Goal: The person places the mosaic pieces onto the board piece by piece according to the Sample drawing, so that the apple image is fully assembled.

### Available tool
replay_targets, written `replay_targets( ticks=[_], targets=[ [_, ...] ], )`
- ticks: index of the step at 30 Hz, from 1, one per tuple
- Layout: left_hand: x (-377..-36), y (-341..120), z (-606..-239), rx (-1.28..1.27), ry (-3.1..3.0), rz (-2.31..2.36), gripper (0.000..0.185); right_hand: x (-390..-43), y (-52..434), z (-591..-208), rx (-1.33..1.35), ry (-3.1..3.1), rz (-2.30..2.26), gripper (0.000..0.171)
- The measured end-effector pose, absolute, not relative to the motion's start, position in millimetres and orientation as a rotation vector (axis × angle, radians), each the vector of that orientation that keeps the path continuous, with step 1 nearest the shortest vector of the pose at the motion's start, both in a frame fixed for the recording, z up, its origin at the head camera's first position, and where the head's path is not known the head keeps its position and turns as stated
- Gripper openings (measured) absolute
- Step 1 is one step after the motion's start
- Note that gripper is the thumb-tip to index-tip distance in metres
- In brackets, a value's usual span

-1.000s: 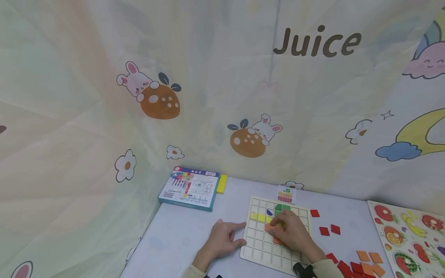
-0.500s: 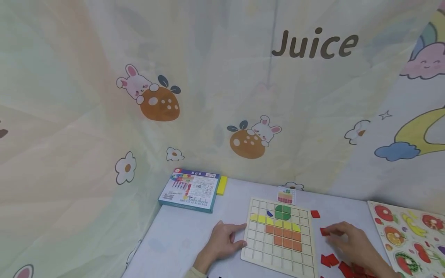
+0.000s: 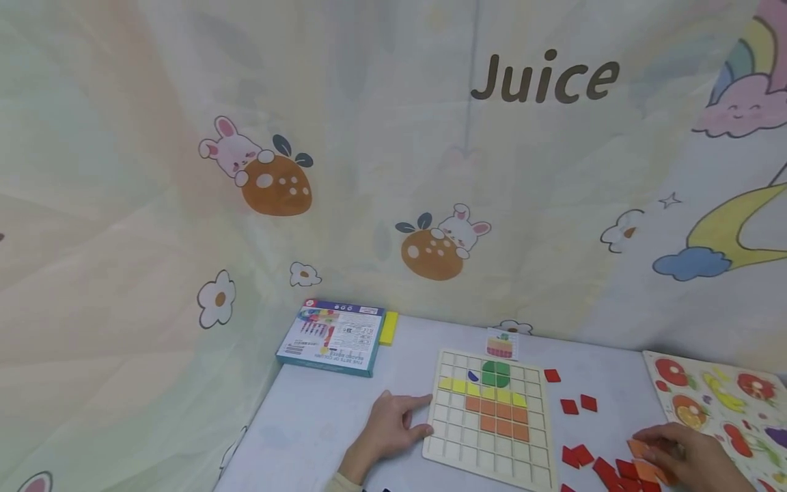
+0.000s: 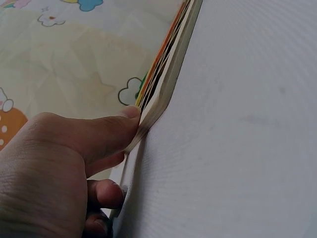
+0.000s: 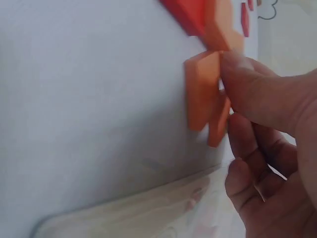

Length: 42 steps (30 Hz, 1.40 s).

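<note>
Wooden grid board (image 3: 492, 444) sits unmoved on the table, our left hand (image 3: 387, 430) still resting open-fingered against its left edge. Our right hand (image 3: 688, 454) has left the board and now pinches an orange tile (image 5: 203, 89) at the loose pile (image 3: 615, 470), so another piece gets fetched.

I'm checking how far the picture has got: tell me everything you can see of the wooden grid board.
The wooden grid board is pale, square, ruled into small cells, and lies flat on the white table. It holds green tiles at the top, one small blue piece, a yellow row and two orange rows; the lower cells are bare. The left hand touches its left edge with a fingertip.
</note>
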<state>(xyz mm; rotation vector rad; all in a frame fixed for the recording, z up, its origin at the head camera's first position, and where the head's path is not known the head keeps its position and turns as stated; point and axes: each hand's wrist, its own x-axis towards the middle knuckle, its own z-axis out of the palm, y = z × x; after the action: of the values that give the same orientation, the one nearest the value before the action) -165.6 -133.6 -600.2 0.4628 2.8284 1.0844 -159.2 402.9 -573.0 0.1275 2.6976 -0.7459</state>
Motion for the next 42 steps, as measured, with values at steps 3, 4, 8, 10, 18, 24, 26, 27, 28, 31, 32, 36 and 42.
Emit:
replay_targets(
  ticks=[3,4,8,10,18,24,26,27,28,31,32,36,42],
  targets=[
    [-165,-134,-601,0.46,2.826,1.098,0.053,-160,403,-576,0.101,2.721,-0.739,0.041],
    [-165,-134,-601,0.461,2.828,1.096,0.053,-160,403,-577,0.093,2.726,-0.733,0.041],
    [-165,-135,-601,0.46,2.842,1.084,0.052,-161,401,-575,0.07,2.742,-0.705,0.046],
    [-165,-134,-600,0.472,2.851,1.081,0.052,-160,399,-572,0.071,2.74,-0.688,0.05],
    [-164,-134,-597,0.47,2.854,1.077,0.051,-157,395,-565,0.009,2.758,-0.614,0.045],
    [-164,-133,-598,0.503,2.874,1.075,0.052,-165,397,-573,0.043,2.679,-0.58,0.051],
    [-164,-133,-599,0.506,2.872,1.078,0.052,-166,397,-575,0.076,2.649,-0.616,0.054],
    [-164,-134,-599,0.5,2.869,1.078,0.052,-167,396,-575,0.09,2.636,-0.635,0.056],
    [-164,-134,-599,0.498,2.867,1.078,0.052,-168,393,-574,0.101,2.631,-0.659,0.057],
    [-164,-135,-599,0.49,2.858,1.088,0.052,-169,380,-566,0.123,2.607,-0.744,0.062],
    [-164,-135,-598,0.488,2.854,1.091,0.052,-170,373,-561,0.118,2.608,-0.755,0.063],
    [-164,-136,-598,0.497,2.853,1.098,0.052,-171,336,-544,0.067,2.626,-0.786,0.064],
    [-164,-134,-599,0.483,2.853,1.095,0.051,-172,271,-532,-0.09,2.702,-0.8,0.046]
  ],
)
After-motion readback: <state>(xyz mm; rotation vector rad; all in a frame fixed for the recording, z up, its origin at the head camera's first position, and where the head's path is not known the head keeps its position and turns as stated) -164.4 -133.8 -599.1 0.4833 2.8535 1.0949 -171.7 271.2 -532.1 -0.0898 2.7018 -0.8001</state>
